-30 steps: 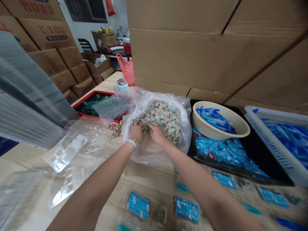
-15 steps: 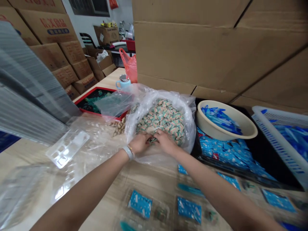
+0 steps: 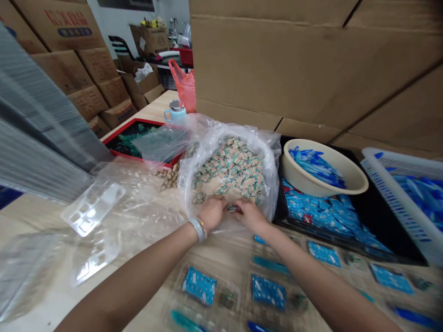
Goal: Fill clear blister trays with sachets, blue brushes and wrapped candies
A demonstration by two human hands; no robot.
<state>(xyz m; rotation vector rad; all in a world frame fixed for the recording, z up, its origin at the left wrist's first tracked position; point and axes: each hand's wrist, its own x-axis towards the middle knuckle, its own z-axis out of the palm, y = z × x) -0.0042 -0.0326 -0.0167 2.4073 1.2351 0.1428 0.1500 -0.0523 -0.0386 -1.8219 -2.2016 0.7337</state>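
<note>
Both hands, left hand and right hand, are cupped together around small wrapped sachets at the near lip of one clear plastic bag on the worktop. Sachets could spill over the slack edge. One cream bowl sits nearby.

Teal, tan and white striped small packets fill a clear plastic bag — beside it a cream bowl of bright blue sachets, a red-rimmed black tray, an orange-red bag — all on a pale wood-grain worktop.
</note>
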